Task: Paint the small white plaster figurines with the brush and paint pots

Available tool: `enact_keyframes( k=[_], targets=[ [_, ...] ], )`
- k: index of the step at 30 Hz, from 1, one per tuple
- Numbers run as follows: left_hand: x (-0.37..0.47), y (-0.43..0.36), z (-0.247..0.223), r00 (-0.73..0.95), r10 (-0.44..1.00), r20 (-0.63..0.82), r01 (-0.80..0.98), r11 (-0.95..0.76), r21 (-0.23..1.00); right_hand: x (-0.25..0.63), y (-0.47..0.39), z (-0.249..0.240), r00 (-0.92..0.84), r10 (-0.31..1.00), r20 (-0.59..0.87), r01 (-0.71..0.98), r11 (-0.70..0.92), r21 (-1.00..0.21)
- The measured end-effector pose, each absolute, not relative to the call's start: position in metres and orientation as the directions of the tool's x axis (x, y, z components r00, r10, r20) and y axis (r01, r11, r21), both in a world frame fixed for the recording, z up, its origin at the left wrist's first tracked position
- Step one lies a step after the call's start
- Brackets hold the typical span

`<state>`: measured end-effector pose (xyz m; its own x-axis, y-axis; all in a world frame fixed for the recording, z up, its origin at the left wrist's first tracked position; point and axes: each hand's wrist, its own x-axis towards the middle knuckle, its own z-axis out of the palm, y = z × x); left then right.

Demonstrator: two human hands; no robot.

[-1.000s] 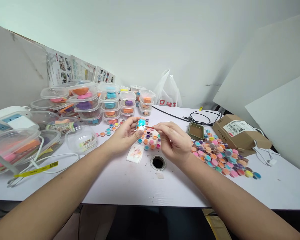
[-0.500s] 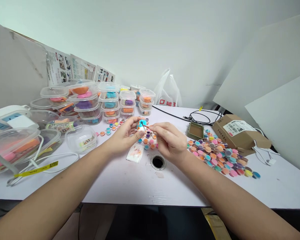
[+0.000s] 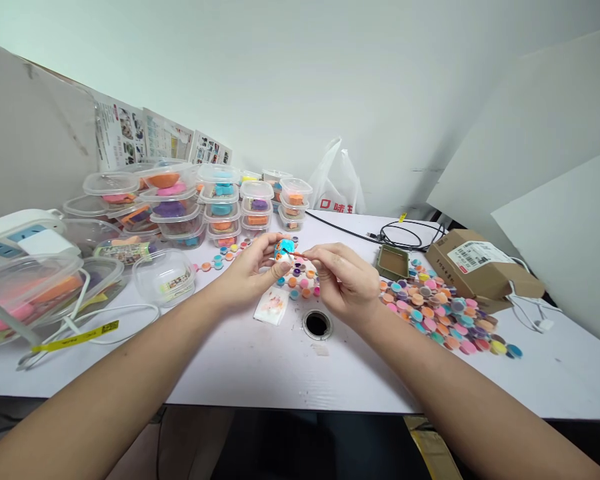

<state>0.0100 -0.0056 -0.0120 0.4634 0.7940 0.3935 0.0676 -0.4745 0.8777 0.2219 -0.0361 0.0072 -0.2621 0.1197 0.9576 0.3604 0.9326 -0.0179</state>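
Between the fingers and thumb of my left hand is a small figurine, painted blue and orange over white; its exact shape is too small to make out. My right hand pinches a thin paintbrush with a reddish handle. The brush's dark tip lies at the figurine's front surface. Under the hands are strips of small paint pots in several colours. A folded white tissue with orange and red stains lies below my left hand.
Stacked clear plastic boxes with colourful contents fill the back left, near a power strip. At right are a heap of paint pots, a green tray and a cardboard box. A round cable hole opens near the front.
My right hand has shifted very slightly right, and the brush now lies a little flatter and lower on the figurine. Both hands keep their holds.
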Motion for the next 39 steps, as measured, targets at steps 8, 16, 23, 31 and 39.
enact_keyframes(
  k=[8,16,23,31,39],
  targets=[
    [0.01,-0.004,-0.012,0.468,0.791,0.395,0.081,-0.484,0.872,0.223,-0.038,0.009,-0.28,0.099,0.955,0.38,0.925,0.015],
    [0.008,-0.002,-0.014,0.46,0.784,0.416,0.09,-0.508,0.857,0.224,-0.036,0.008,-0.25,0.121,0.961,0.411,0.912,-0.008],
    [0.004,-0.001,-0.01,0.466,0.79,0.399,0.133,-0.508,0.851,0.224,-0.038,0.012,-0.171,0.174,0.97,0.426,0.901,-0.086],
    [-0.012,-0.025,0.029,0.607,0.794,-0.037,0.685,-0.499,0.532,0.241,-0.038,0.01,0.139,0.351,0.926,0.409,0.831,-0.376],
    [-0.01,-0.023,0.023,0.599,0.797,-0.084,0.72,-0.489,0.493,0.241,-0.043,0.011,0.074,0.366,0.928,0.42,0.832,-0.362]
  ],
)
